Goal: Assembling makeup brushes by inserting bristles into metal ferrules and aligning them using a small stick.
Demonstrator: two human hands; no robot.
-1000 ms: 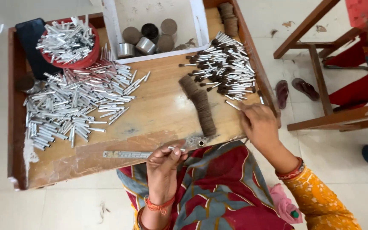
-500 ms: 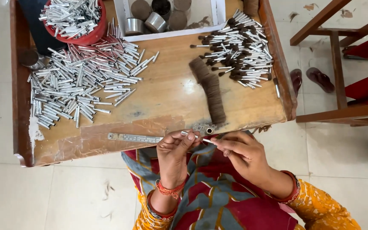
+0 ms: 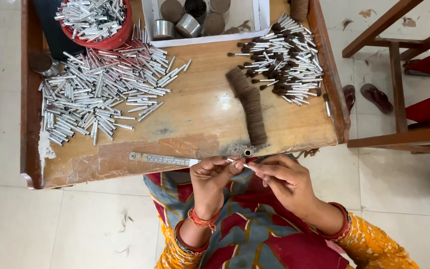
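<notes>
Just below the wooden table's near edge, my left hand and right hand meet, both pinching one thin metal tube. The brown fibre strip lies on the table just above them.

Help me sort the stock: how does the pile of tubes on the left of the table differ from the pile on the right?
The left pile is bare silver tubes; the right pile has tubes with dark brown tufts at one end. The left pile is larger and spreads wider; the right pile is smaller and tighter. Both lie loose on the wooden table.
</notes>
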